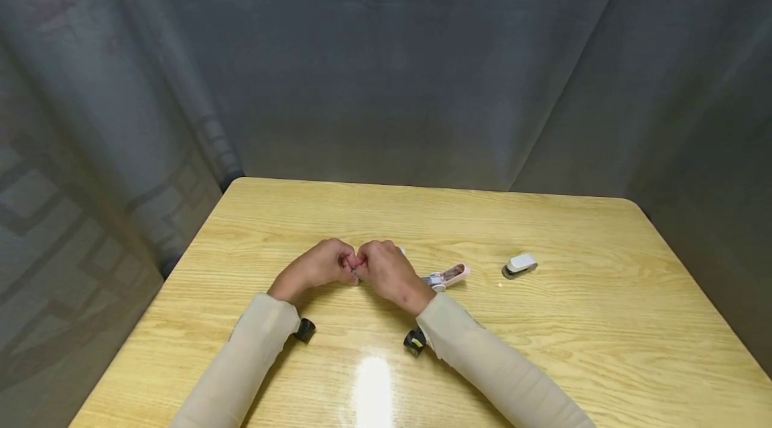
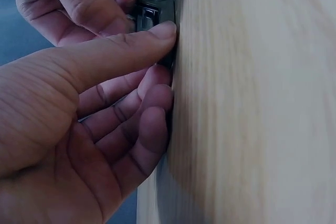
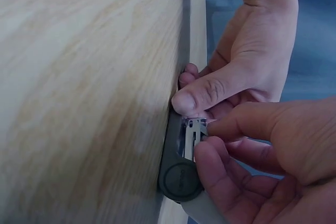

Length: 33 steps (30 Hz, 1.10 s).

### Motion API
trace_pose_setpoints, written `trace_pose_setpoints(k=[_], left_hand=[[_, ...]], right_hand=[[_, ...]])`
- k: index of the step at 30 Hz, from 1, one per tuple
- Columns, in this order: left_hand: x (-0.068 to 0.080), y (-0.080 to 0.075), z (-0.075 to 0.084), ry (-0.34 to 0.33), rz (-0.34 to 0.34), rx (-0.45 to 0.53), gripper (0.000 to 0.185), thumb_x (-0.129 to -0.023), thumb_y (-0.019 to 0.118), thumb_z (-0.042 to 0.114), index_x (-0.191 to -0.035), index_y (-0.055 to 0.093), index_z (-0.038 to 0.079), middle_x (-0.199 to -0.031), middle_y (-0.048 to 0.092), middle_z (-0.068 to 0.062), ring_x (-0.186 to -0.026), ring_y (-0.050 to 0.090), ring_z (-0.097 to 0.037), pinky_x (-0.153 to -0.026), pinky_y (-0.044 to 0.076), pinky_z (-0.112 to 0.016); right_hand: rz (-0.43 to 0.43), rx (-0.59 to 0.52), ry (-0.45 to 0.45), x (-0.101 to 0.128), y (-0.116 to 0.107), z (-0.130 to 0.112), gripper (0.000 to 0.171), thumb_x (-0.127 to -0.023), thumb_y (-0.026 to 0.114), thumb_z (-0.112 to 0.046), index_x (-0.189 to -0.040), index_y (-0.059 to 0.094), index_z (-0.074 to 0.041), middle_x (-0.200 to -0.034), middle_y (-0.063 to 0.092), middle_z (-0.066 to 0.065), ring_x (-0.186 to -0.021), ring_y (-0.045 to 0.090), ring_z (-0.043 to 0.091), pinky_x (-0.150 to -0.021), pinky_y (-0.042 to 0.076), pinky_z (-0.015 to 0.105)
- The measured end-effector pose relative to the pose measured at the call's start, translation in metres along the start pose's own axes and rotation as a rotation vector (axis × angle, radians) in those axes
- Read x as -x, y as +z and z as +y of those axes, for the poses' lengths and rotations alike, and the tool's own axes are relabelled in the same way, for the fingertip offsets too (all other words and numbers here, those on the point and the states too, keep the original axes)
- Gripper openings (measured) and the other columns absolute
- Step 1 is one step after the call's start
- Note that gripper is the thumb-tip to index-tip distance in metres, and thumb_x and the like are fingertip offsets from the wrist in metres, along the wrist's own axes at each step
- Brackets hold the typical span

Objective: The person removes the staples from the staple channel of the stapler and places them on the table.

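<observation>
- The small grey tool (image 3: 177,162), stapler-like in build, sat between your two hands, low over the counter (image 1: 362,214); whether it rested on the wood, you couldn't tell.
- In the right wrist view its long axis ran roughly from 12 to 6 o'clock, the round end (image 3: 181,180) at 6, on your right hand's side.
- Your left hand (image 1: 322,264) had the other end, thumb laid over it, the other fingers curled in loosely beneath.
- Your right hand (image 1: 386,270) was bent almost closed, thumb and finger pinching at the metal strip (image 3: 193,135); any smaller piece between them was hidden.
- Neither hand was clearly nearer: both touched the tool, your left at 12 o'clock, your right at about 3.
- The nearest thing to a container was the tool's open slot, with the metal strip lying lengthwise in it.
- From your joined hands, the pink-and-white item (image 1: 454,274) lay toward 3 o'clock, just beyond your right wrist; the white-and-grey stapler (image 1: 520,265) lay farther out that way.
</observation>
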<state>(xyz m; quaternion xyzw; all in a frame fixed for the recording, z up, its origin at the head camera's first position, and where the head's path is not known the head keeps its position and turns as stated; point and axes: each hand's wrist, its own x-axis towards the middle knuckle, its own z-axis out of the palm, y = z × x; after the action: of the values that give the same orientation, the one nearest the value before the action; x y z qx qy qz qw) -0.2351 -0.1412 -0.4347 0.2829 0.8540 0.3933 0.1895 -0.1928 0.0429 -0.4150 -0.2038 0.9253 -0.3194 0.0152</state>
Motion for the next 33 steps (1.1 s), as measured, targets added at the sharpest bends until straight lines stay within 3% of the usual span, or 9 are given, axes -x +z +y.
trace_pose_setpoints(k=[9, 13, 23, 33], left_hand=[[-0.001, -0.001, 0.001, 0.01, -0.005, -0.022, 0.018, -0.084, 0.084, 0.001, -0.08, 0.067, 0.007, -0.069, 0.06, 0.002, -0.064, 0.05, -0.011, -0.063, 0.043, -0.028], [0.0, -0.001, 0.002, 0.014, -0.011, -0.044, 0.016, -0.086, 0.082, 0.0, -0.082, 0.068, 0.007, -0.071, 0.062, 0.002, -0.065, 0.051, -0.011, -0.064, 0.045, -0.029], [0.002, 0.001, 0.002, 0.014, 0.0, -0.071, 0.015, -0.085, 0.081, -0.001, -0.086, 0.069, 0.006, -0.072, 0.063, 0.003, -0.066, 0.053, -0.01, -0.064, 0.045, -0.028], [0.003, -0.002, 0.003, 0.024, -0.012, -0.071, 0.014, -0.085, 0.081, -0.001, -0.089, 0.069, 0.005, -0.073, 0.064, 0.003, -0.067, 0.054, -0.01, -0.064, 0.046, -0.027]], right_hand=[[0.015, 0.019, -0.04, 0.009, -0.01, -0.002, 0.007, -0.092, 0.072, -0.001, -0.089, 0.074, -0.007, -0.075, 0.064, -0.006, -0.065, 0.055, 0.007, -0.061, 0.048, 0.024], [-0.021, 0.038, -0.09, 0.019, -0.013, -0.004, 0.011, -0.092, 0.069, 0.0, -0.087, 0.074, -0.009, -0.075, 0.065, -0.006, -0.063, 0.054, 0.006, -0.06, 0.049, 0.024], [-0.215, 0.091, -0.144, 0.045, -0.002, -0.01, 0.016, -0.088, 0.076, -0.006, -0.079, 0.074, -0.019, -0.075, 0.061, -0.017, -0.068, 0.053, 0.001, -0.058, 0.045, 0.023], [-0.218, 0.073, -0.152, 0.048, 0.004, -0.01, 0.022, -0.084, 0.076, -0.002, -0.072, 0.07, -0.019, -0.069, 0.058, -0.017, -0.064, 0.052, 0.001, -0.059, 0.045, 0.019]])
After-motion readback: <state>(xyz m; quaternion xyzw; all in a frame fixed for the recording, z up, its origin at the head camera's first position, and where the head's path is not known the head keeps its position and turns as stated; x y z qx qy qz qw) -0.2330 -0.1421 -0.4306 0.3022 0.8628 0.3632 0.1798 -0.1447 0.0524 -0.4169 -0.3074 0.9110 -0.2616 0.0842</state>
